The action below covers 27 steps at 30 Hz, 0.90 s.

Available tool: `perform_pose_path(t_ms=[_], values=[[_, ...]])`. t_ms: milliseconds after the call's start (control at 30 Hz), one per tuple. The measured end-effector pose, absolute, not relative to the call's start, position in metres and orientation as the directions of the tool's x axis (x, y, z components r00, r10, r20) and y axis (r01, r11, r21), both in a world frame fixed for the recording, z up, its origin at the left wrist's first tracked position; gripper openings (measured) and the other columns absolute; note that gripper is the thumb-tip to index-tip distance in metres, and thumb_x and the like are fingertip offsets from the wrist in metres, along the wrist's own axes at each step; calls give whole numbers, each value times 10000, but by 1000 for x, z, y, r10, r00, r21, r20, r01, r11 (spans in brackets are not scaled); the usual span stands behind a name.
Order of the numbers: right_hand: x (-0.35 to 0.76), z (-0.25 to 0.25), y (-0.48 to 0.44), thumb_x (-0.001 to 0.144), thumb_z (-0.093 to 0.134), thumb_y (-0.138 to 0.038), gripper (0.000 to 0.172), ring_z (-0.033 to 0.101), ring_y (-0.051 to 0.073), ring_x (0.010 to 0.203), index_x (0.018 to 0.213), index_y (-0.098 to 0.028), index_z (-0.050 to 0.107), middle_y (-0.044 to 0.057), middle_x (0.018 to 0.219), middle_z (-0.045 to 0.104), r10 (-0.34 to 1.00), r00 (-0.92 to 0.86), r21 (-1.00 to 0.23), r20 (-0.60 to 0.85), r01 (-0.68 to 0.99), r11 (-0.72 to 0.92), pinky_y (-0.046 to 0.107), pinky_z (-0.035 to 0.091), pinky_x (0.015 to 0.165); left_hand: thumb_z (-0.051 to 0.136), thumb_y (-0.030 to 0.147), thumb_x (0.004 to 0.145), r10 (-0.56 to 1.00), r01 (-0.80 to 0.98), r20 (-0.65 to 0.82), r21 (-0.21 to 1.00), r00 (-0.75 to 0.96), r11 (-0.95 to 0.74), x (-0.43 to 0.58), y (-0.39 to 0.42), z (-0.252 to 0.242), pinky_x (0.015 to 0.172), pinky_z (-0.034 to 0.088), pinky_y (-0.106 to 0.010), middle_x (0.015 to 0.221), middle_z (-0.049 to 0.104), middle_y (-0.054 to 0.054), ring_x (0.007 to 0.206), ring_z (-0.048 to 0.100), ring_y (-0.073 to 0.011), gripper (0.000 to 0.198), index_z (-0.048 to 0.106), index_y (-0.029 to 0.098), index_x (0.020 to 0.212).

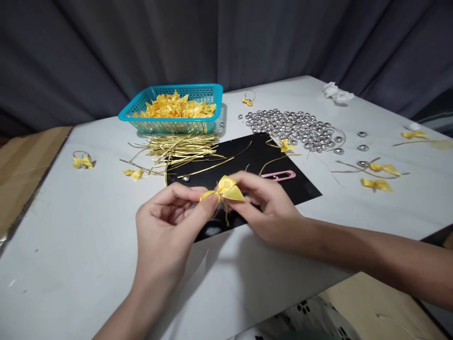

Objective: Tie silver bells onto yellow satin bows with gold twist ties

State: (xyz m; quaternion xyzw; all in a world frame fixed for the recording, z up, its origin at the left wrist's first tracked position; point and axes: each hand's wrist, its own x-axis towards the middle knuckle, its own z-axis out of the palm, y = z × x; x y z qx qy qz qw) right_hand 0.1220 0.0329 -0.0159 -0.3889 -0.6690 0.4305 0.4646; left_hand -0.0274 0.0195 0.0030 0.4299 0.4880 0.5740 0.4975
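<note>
A small yellow ribbon bow (225,189) is held over the black mat (269,156), both hands pinching it. My left hand (170,222) grips its left tail between thumb and forefinger. My right hand (265,203) pinches its right side, fingers curled. A thin gold wire hangs down from the bow's middle. A bundle of gold wire ties (180,148) lies just beyond the hands. The teal basket (201,89) behind it is full of yellow ribbon pieces (175,107).
A heap of silver beads (293,127) lies at the back right, with pink snips (279,175) on the mat. Finished yellow bows (377,184) are scattered right and left (82,161). White scraps (338,93) lie at the far corner. Cardboard (24,165) flanks the white table (71,264).
</note>
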Motion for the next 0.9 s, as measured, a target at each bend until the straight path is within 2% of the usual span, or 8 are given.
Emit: perform_pose_path(t_ms=[100,167,233,400,533,767,900], values=[[124,-13,35,842,519,-149,130,591,119,854,946,-187,587,35,930,634,879,-75,-859,472,184,477,250,501,723,766,147,598,984,-97,26,994,-174,-43,-28,20,3,498,473,-94,599,681,58,508,589,-39,129,652,194,560],[125,-11,37,827,563,-141,118,586,131,869,912,-192,625,40,920,644,784,-88,-747,614,255,614,285,490,775,764,149,598,985,-74,39,996,-169,-53,-27,20,1,495,476,-111,612,685,49,507,586,-47,125,651,189,563],[127,-10,39,808,596,-121,106,588,137,842,851,-197,656,36,876,653,703,-160,-641,693,311,702,305,482,784,753,140,602,987,-61,52,996,-149,-61,-25,20,0,489,478,-128,627,692,40,502,583,-54,117,652,187,567],[131,-10,46,797,629,-125,80,569,148,860,798,-195,668,31,857,660,591,-273,-495,759,349,796,328,463,809,736,132,610,992,-56,47,997,-115,-54,-23,19,-2,461,458,-134,626,693,35,489,568,-54,101,658,188,578],[132,-10,50,827,576,-90,96,566,131,845,786,-172,606,28,821,653,512,-374,-409,773,323,854,306,457,808,722,116,610,996,-32,46,998,-78,-49,-23,19,-3,453,442,-133,640,694,26,505,563,-55,110,641,181,573],[130,-12,43,849,474,-54,151,566,136,864,783,-174,536,40,823,610,496,-352,-389,793,334,859,309,454,799,711,117,612,997,12,50,999,-66,-50,-17,19,-9,443,434,-136,619,671,26,474,530,-46,125,610,174,567],[130,-12,40,853,463,-62,157,570,129,840,780,-184,530,29,832,608,564,-304,-480,768,310,820,304,454,790,707,117,619,993,74,102,992,-58,-97,-13,17,-8,468,463,-150,616,677,13,512,567,-71,120,616,176,568]])
